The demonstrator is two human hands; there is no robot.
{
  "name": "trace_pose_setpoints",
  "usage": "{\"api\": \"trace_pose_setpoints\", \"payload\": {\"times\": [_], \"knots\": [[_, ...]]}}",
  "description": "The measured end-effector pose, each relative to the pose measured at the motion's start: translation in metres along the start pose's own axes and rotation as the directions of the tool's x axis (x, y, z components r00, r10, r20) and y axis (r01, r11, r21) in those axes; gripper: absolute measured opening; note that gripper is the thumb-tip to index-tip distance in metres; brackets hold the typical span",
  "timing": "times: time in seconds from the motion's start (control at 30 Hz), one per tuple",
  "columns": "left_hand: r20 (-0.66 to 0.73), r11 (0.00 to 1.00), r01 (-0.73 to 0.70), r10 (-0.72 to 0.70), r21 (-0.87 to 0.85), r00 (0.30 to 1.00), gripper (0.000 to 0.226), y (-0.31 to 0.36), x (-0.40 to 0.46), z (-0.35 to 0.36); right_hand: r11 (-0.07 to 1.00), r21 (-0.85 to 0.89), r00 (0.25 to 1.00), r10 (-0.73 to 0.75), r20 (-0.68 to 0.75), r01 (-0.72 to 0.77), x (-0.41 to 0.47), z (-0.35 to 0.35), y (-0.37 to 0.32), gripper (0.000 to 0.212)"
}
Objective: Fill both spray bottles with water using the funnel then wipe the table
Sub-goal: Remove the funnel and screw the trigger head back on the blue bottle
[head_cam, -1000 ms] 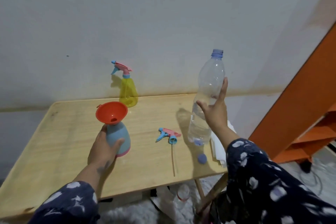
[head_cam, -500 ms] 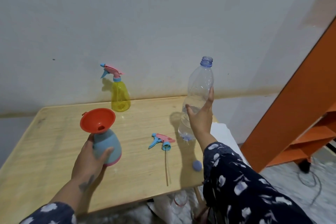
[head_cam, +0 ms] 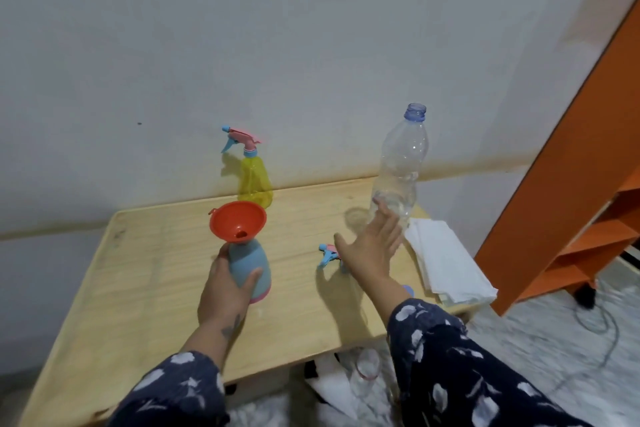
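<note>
While the left hand [head_cam: 227, 288] grips the blue spray bottle [head_cam: 250, 265] with the orange plastic funnel [head_cam: 238, 222] in its neck, the right hand [head_cam: 372, 244] is spread flat, fingertips at the clear plastic water bottle [head_cam: 401, 166] standing uncapped on the wooden worktop [head_cam: 156, 270]. A yellow spray bottle [head_cam: 254, 180] stands at the wall.

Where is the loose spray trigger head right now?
In the head view, the loose spray head lies on the table, right of the blue bottle, partly hidden behind the right hand.
</note>
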State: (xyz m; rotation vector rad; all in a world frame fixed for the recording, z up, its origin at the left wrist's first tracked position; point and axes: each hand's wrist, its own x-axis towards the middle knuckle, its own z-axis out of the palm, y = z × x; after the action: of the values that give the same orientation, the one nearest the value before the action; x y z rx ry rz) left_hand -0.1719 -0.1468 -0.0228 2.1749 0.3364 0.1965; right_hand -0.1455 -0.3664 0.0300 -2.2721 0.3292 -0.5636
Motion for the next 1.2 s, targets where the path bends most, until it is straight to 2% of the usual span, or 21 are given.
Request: {"api": "trace_pose_setpoints", "payload": {"times": [0.13, 0.2, 0.3, 0.4, 0.5, 0.6, 0.77, 0.83, 0.97, 1.1, 1.2], "knots": [[0.018, 1.000, -0.017, 0.017, -0.006, 1.000, 0.067, -0.005, 0.001, -0.006, 0.964, 0.226, 0.931, -0.207, 0.299, 0.142, -0.040, 0.028, -0.041, 0.091], [0.041, 1.000, -0.012, 0.013, -0.022, 0.999, 0.066, -0.007, 0.002, -0.007, 0.944, 0.308, 0.891, -0.236, 0.388, 0.116, -0.052, 0.039, -0.065, 0.100], [0.066, 0.999, 0.035, -0.034, -0.022, 0.997, 0.064, -0.010, 0.004, -0.005, 0.922, 0.386, 0.867, -0.170, 0.469, -0.028, -0.059, 0.053, -0.093, 0.108], [0.064, 0.998, 0.053, -0.051, -0.019, 0.997, 0.057, -0.010, 0.005, -0.006, 0.892, 0.431, 0.874, -0.098, 0.475, -0.135, -0.061, 0.062, -0.108, 0.104], [0.076, 0.999, -0.005, 0.009, -0.049, 0.997, 0.065, -0.012, 0.006, -0.008, 0.881, 0.450, 0.898, -0.074, 0.433, -0.144, -0.062, 0.066, -0.114, 0.093], [0.090, 0.999, -0.017, 0.020, -0.039, 0.996, 0.067, -0.014, 0.009, -0.010, 0.863, 0.484, 0.903, -0.082, 0.421, -0.148, -0.060, 0.064, -0.116, 0.090], [0.076, 0.995, -0.095, 0.095, -0.007, 0.993, 0.076, -0.020, 0.009, -0.013, 0.735, 0.629, 0.917, -0.025, 0.398, -0.253, -0.017, 0.033, -0.120, 0.081], [0.069, 0.993, -0.104, 0.108, -0.049, 0.992, 0.074, -0.022, 0.009, -0.012, 0.777, 0.572, 0.919, 0.021, 0.394, -0.262, 0.007, 0.028, -0.105, 0.082], [0.065, 0.979, -0.111, 0.124, -0.171, 0.990, 0.066, -0.025, 0.009, -0.008, 0.883, 0.343, 0.882, 0.148, 0.448, -0.322, 0.046, 0.037, -0.060, 0.085], [0.059, 0.972, -0.102, 0.116, -0.211, 0.991, 0.070, -0.031, 0.014, -0.002, 0.892, 0.176, 0.814, 0.280, 0.510, -0.417, 0.076, 0.053, -0.027, 0.092], [0.043, 0.974, -0.107, 0.118, -0.200, 0.992, 0.074, -0.035, 0.017, 0.001, 0.890, 0.101, 0.795, 0.341, 0.501, -0.446, 0.090, 0.067, -0.012, 0.081]]}}
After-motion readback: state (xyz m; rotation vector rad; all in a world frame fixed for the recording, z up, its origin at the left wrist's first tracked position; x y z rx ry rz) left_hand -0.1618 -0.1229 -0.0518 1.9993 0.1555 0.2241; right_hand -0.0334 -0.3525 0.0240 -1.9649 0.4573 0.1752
